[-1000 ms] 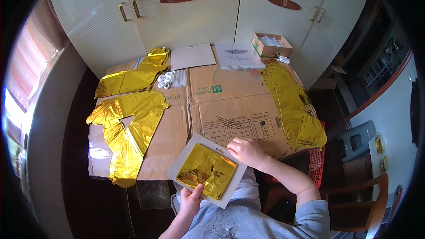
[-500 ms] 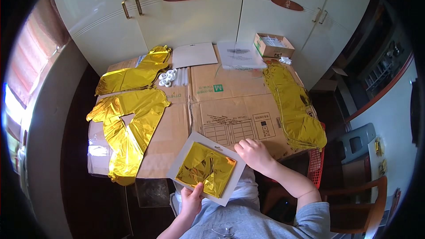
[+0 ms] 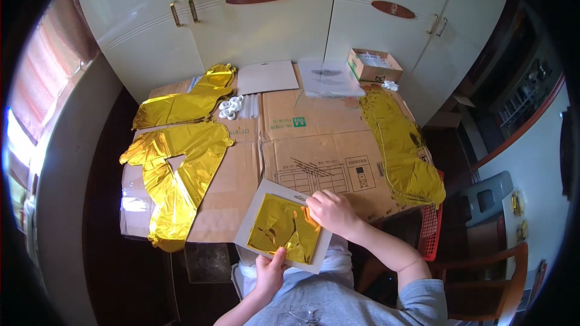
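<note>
Close to my body, past the near edge of the cardboard-covered table, a grey card [image 3: 250, 222] lies tilted in my left hand [image 3: 270, 274]. The left thumb presses over its lower edge onto a flat, folded gold foil balloon [image 3: 278, 218] that rests on the card; the other fingers are underneath. My right hand [image 3: 333, 212] is at the card's upper right, its fingers pinched together against the foil's corner. What those fingertips hold is hidden from view.
Unfolded gold foil balloons [image 3: 205, 151] lie at the table's left; another gold foil piece [image 3: 402, 145] lies right. Behind are white rolls [image 3: 229, 108], clear sticks [image 3: 250, 106], a blank card [image 3: 269, 76], a plastic sleeve [image 3: 329, 78] and a small box [image 3: 377, 71]. A red basket [image 3: 431, 229] stands right.
My right hand has moved left from beside the card onto the foil's upper right corner. The card has turned slightly in my left hand.
</note>
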`<move>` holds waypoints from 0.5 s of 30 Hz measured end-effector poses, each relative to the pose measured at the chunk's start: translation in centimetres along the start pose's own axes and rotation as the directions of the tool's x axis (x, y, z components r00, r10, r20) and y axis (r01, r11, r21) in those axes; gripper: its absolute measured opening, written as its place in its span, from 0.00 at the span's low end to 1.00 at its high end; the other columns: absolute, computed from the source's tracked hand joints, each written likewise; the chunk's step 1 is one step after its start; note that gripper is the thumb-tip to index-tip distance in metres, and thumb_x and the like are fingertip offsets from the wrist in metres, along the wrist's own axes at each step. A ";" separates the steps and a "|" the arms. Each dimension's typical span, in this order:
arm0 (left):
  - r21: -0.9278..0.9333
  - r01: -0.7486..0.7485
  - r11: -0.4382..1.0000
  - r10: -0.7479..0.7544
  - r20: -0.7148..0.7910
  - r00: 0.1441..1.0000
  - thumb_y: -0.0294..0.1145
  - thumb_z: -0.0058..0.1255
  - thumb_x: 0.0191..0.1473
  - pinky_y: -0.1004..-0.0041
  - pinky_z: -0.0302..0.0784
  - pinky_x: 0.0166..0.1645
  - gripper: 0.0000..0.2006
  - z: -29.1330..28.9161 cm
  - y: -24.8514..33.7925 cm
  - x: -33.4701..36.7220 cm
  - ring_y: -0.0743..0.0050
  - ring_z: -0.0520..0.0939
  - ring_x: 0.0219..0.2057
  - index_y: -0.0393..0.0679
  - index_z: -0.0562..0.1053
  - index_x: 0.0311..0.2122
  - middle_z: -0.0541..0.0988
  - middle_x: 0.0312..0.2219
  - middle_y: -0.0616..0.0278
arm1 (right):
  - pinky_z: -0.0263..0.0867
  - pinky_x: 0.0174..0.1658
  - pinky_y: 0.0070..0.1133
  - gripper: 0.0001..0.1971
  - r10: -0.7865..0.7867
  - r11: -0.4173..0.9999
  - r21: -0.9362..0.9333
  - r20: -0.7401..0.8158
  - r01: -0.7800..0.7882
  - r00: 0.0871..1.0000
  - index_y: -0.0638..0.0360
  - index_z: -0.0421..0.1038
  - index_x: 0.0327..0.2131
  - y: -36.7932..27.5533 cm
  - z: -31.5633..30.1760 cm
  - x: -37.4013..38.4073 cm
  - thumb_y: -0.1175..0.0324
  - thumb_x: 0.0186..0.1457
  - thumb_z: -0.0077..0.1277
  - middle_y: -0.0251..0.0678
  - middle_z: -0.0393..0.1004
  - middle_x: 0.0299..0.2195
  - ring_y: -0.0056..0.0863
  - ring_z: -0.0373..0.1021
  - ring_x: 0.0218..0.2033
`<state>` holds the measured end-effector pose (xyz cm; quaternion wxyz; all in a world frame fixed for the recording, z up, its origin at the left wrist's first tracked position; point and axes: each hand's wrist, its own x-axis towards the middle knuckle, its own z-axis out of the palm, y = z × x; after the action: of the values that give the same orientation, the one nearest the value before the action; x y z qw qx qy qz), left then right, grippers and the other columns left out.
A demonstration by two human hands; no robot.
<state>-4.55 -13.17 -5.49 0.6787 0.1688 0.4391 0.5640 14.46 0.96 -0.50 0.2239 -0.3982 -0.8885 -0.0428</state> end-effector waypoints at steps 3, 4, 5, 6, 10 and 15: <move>-0.001 0.021 1.000 -0.021 -0.011 1.000 0.27 0.47 0.62 0.65 0.82 0.42 0.09 0.0 0.3 0.0 0.67 0.82 0.40 0.36 0.71 0.45 0.79 0.41 0.56 | 0.71 0.30 0.22 0.05 -0.023 0.997 0.076 -0.038 0.025 0.999 0.53 0.68 0.25 -0.2 0.5 0.8 0.69 0.45 0.55 0.28 0.68 0.24 0.25 0.71 0.29; -0.012 0.026 1.000 -0.026 -0.020 0.999 0.27 0.47 0.62 0.65 0.82 0.42 0.09 0.5 0.6 -0.1 0.67 0.82 0.39 0.35 0.71 0.45 0.79 0.41 0.56 | 0.71 0.29 0.22 0.05 -0.041 0.997 0.067 -0.041 0.044 0.998 0.53 0.68 0.24 -0.5 0.3 1.0 0.69 0.46 0.55 0.28 0.68 0.24 0.25 0.71 0.29; -0.024 0.031 0.999 -0.032 -0.030 0.999 0.27 0.47 0.62 0.66 0.82 0.43 0.10 0.8 0.7 -0.3 0.67 0.82 0.39 0.34 0.71 0.45 0.79 0.40 0.55 | 0.70 0.29 0.23 0.05 -0.059 0.996 0.057 -0.043 0.062 0.997 0.53 0.68 0.24 -0.7 0.3 1.1 0.68 0.46 0.55 0.28 0.68 0.24 0.25 0.71 0.28; -0.030 0.033 0.999 -0.033 -0.024 0.999 0.27 0.47 0.62 0.65 0.82 0.43 0.10 0.8 0.6 -0.3 0.66 0.82 0.39 0.34 0.71 0.46 0.79 0.41 0.55 | 0.71 0.32 0.23 0.05 -0.037 0.998 0.045 0.007 0.036 0.999 0.54 0.69 0.25 -0.8 0.5 1.0 0.67 0.46 0.55 0.29 0.69 0.26 0.26 0.71 0.31; -0.019 0.060 0.998 -0.060 0.000 0.998 0.27 0.46 0.62 0.61 0.81 0.46 0.10 0.5 0.2 -0.2 0.65 0.81 0.42 0.37 0.70 0.47 0.78 0.43 0.56 | 0.68 0.46 0.27 0.11 0.030 1.000 0.003 0.005 -0.030 1.000 0.58 0.72 0.35 -1.1 -0.3 1.4 0.64 0.49 0.57 0.36 0.74 0.36 0.32 0.71 0.42; -0.025 0.058 0.998 -0.058 -0.002 0.998 0.27 0.46 0.62 0.61 0.82 0.45 0.10 0.2 0.0 -0.3 0.65 0.82 0.42 0.37 0.70 0.47 0.78 0.43 0.55 | 0.58 0.60 0.34 0.22 0.038 0.998 0.053 0.110 -0.044 0.993 0.63 0.70 0.48 -0.5 0.7 -0.1 0.59 0.53 0.55 0.44 0.70 0.52 0.38 0.64 0.57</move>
<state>-4.37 -13.37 -5.28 0.6961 0.1466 0.4379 0.5497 13.91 0.69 -1.08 0.1866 -0.4119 -0.8919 0.0081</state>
